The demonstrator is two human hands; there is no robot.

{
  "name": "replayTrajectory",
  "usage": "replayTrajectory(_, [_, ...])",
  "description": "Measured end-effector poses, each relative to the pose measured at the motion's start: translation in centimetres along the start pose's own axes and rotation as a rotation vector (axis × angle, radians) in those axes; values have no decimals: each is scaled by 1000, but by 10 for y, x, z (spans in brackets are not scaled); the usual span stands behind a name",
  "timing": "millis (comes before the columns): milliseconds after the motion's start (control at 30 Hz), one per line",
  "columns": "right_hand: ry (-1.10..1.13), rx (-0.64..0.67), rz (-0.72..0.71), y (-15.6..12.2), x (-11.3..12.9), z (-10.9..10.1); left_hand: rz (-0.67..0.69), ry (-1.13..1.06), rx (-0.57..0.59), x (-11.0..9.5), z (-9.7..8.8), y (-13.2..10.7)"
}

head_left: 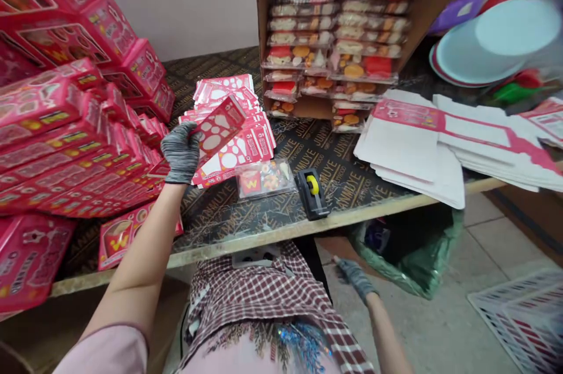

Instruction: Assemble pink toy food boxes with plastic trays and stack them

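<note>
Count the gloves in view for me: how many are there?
2. One is on the left hand, holding a pink printed card above the table; the other is on the right hand, below the table edge beside a green plastic bag.

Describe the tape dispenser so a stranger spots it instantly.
Find the dark printed bench top. Right of a clear packet, near the front edge, sits the tape dispenser: small, black, with a yellow core, unlike the pink cards nearby.
</note>
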State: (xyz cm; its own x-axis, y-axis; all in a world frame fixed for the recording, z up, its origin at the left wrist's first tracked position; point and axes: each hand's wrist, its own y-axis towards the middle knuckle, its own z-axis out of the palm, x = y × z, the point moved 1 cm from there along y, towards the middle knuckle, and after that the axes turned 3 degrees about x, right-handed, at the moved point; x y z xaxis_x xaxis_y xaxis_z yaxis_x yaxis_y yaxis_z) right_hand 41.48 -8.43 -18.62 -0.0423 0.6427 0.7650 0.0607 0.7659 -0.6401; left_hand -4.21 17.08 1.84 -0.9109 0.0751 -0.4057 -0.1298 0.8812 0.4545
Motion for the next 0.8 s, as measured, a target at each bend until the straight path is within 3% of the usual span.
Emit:
replayTrajectory(67, [-22,-204,-54,-7,3,-18,120,-130,-31,-13,-18,-25])
replayTrajectory(167, [67,-338,-358,-23,41,-17,235,-224,98,-36,-23,-73])
replayTrajectory(233, [74,-386,-600,-32,78,5,286,-279,207,-51,-18,-106])
replayTrajectory(300, [28,-285,-808,-36,111,38,311,-309,284,-62,-11,-136])
replayTrajectory(400, [-41,-123,-961,-34,138,88,314,-320,307,-69,-3,-171])
replayTrajectory(467, [-128,-107,-995,-29,138,112,301,-335,305,-68,2,-189])
replayTrajectory(567, [-252,-171,-964,-21,122,128,275,-319,325,-64,10,-213])
replayTrajectory(667, [-262,-268,-909,-14,107,124,234,-171,320,-59,15,-235])
replayTrajectory(800, [-146,-506,-879,-9,106,102,175,59,169,-48,15,-266])
